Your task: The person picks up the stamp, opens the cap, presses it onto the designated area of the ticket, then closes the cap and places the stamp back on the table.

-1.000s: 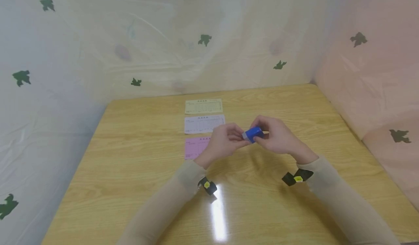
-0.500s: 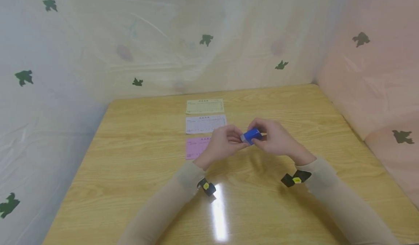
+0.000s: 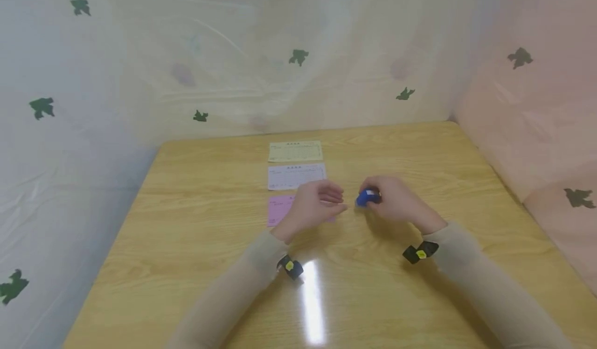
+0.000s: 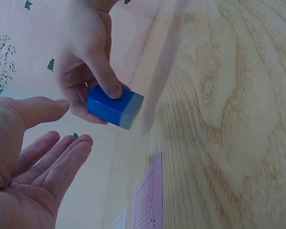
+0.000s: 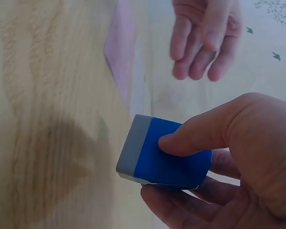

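My right hand (image 3: 396,201) holds a small blue stamp (image 3: 366,198) with a grey end, thumb on one face and fingers under the other. In the right wrist view the stamp (image 5: 155,164) is tilted over the table, its grey end facing away from the palm. My left hand (image 3: 310,206) hovers to its left, over the pink slip (image 3: 280,211), with nothing in it. The left wrist view shows the fingers of this left hand (image 4: 43,162) loosely spread, apart from the stamp (image 4: 105,109).
Beyond the pink slip lie a white slip (image 3: 296,177) and a yellow slip (image 3: 295,152), all printed with tables, in a column on the wooden table (image 3: 196,266). Curtains (image 3: 242,79) with green bird shapes enclose the back and sides.
The left fingers, earlier at the stamp's grey end, have come away from it. My right hand has turned the stamp and lowered it slightly, and a gap now separates the hands.
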### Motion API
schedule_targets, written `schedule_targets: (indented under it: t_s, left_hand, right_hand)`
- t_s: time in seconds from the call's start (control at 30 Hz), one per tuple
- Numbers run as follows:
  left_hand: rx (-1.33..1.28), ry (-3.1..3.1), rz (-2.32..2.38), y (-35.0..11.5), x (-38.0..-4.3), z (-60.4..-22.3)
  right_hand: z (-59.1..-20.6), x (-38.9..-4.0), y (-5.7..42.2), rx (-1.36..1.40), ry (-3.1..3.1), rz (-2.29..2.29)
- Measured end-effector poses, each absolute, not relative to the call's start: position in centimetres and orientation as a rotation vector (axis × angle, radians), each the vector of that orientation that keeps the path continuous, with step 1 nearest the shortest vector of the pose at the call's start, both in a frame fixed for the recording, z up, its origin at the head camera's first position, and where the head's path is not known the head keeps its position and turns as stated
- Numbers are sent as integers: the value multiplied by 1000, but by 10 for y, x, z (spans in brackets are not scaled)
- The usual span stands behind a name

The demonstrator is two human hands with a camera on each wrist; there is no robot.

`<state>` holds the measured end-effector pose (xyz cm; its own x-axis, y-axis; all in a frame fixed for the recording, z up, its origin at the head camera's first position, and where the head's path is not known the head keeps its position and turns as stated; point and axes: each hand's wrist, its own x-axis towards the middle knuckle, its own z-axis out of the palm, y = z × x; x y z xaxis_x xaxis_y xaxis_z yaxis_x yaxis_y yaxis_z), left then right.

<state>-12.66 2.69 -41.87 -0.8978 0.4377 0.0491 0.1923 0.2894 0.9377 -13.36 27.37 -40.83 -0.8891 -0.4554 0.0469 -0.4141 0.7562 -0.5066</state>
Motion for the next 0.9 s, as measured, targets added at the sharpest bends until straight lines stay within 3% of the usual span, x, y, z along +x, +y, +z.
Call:
schedule_targets:
  t_s: [0.6,0.9]
  left_hand:
    - [601,2362,1608,25,-128,-423]
    - [648,2624,1328,11,-131,-420]
  right_hand:
    - [-426,-134,272,-721,2856,-765]
    - [-421,-134,284,-705,2875,-724]
